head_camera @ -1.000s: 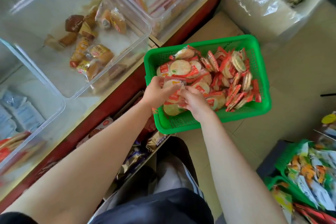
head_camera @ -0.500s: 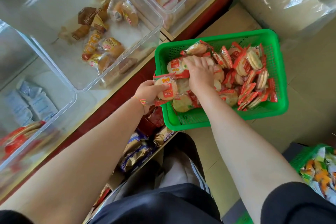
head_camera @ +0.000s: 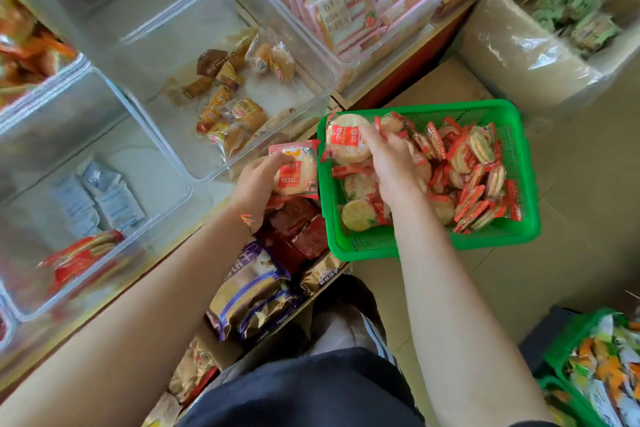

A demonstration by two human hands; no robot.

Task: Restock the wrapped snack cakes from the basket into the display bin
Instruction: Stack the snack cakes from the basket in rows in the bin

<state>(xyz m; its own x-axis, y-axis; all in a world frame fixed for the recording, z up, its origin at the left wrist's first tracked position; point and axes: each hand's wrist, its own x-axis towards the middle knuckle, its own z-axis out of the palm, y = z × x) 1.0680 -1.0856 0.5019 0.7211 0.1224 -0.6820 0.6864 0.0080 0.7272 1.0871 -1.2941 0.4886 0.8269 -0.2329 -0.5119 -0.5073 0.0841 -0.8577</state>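
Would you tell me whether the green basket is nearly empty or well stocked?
Well stocked: the green basket holds many red-wrapped snack cakes.

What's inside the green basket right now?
The green basket holds a pile of red-wrapped round snack cakes; the right hand grips one at the left end. What lies beneath the pile is covered.

Clear bins (head_camera: 242, 135) sit on the red-edged counter (head_camera: 391, 80); the green basket (head_camera: 433, 243) rests on cardboard (head_camera: 433, 87)
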